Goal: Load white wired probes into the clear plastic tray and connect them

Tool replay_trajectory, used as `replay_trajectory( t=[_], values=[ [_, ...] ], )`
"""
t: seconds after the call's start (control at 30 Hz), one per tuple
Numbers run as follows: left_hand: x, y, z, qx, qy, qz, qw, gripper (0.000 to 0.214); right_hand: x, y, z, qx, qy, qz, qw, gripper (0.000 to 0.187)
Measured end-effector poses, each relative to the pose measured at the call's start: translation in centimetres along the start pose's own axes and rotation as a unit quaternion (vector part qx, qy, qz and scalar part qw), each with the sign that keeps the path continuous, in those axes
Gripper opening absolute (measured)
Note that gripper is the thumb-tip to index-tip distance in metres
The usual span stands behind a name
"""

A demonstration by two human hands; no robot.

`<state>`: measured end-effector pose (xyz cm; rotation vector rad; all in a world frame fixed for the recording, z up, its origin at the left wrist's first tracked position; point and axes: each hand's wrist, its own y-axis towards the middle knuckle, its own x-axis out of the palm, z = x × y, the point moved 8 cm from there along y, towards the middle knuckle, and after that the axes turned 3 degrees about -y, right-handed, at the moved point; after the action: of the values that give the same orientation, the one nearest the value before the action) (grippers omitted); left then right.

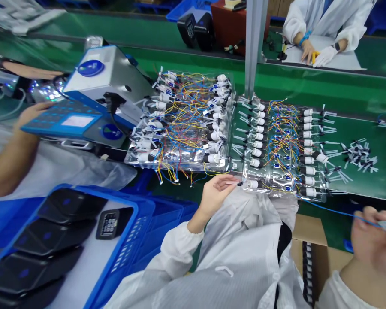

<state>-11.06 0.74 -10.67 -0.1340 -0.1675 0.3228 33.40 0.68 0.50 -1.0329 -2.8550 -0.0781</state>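
Left hand (pixel 214 197) pinches a small white tube (pixel 233 183) beside wired connectors (pixel 183 128) on clear plastic, center. Right hand (pixel 371 246) grips a blue wire (pixel 337 213), lower right. Lower left, a blue crate (pixel 122 244) holds flat black devices (pixel 48 242).

Your left hand (pixel 214 195) pinches a white tube (pixel 234 183) at six o'clock, beside bagged wired connectors (pixel 183 120). Your right hand (pixel 371 244) grips a blue cable (pixel 337 213) at four o'clock.
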Motion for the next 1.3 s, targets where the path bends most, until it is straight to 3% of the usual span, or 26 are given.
replay_trajectory(
  t=[0.1,0.2,0.27,0.37,0.43,0.57,0.73,0.8,1.03,1.3],
  values=[
    [0.8,0.1,-0.9,0.024,-0.045,0.04,0.998,0.033,5.1,-1.8,1.2,-0.018,0.001,-0.195,0.981,0.028],
    [2.2,0.1,-0.4,0.099,-0.037,0.022,0.994,0.019,10.2,-5.1,4.5,0.05,-0.03,-0.383,0.922,0.024],
    [3.4,0.0,0.4,0.163,-0.008,-0.023,0.986,0.011,13.0,-7.1,5.9,0.037,-0.073,-0.462,0.883,0.017],
    [4.9,-0.2,1.7,0.244,0.053,-0.094,0.964,0.008,16.2,-9.3,6.6,-0.041,-0.13,-0.516,0.846,0.014],
    [5.5,-0.2,2.2,0.275,0.079,-0.12,0.951,0.009,17.6,-10.2,7.2,-0.051,-0.134,-0.522,0.841,0.017],
    [5.5,0.3,2.3,0.274,0.094,-0.109,0.951,0.008,18.3,-10.6,8.9,0.017,-0.067,-0.487,0.87,0.018],
    [5.5,0.3,2.0,0.278,0.08,-0.111,0.951,0.007,19.1,-10.8,8.4,-0.059,-0.089,-0.504,0.857,0.02],
    [5.7,0.3,2.0,0.28,0.074,-0.12,0.95,0.003,19.4,-10.9,8.2,-0.054,-0.087,-0.503,0.858,0.02],
    [5.7,0.2,2.2,0.28,0.089,-0.11,0.949,0.003,19.5,-11.1,9.4,0.045,-0.008,-0.475,0.879,0.003],
    [5.9,0.0,2.6,0.299,0.1,-0.103,0.944,0.003,19.4,-10.9,9.3,0.033,-0.013,-0.48,0.876,0.003]
  ],
)
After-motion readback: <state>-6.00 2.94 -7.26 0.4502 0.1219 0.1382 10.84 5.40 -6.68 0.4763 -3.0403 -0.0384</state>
